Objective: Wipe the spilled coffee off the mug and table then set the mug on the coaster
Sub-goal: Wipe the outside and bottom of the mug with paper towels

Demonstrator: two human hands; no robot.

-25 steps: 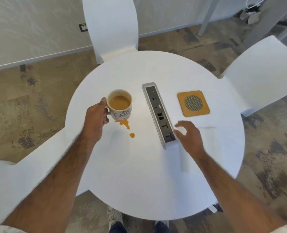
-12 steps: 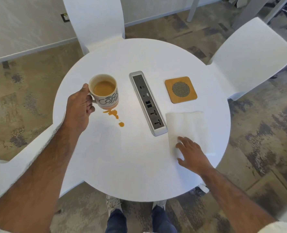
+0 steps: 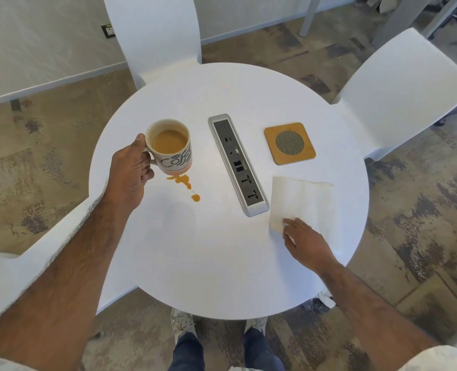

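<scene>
White round table [image 3: 222,263], seen from above. At four o'clock the right hand [image 3: 306,243] pinches the near corner of a paper napkin [image 3: 302,200], apparently picking it up for wiping. At ten o'clock the left hand [image 3: 131,172] grips the handle of the full mug [image 3: 171,147], just above the coffee spill [image 3: 185,184]. Farther, at two o'clock, the coaster [image 3: 289,143] waits. Next, the napkin likely must cross the socket strip [image 3: 236,164] to the mug.

On the table [image 3: 222,263], the socket strip [image 3: 236,164] is lying between the mug [image 3: 172,148] and coaster [image 3: 289,143]; the napkin [image 3: 302,202] is lying nearer than the coaster.
</scene>
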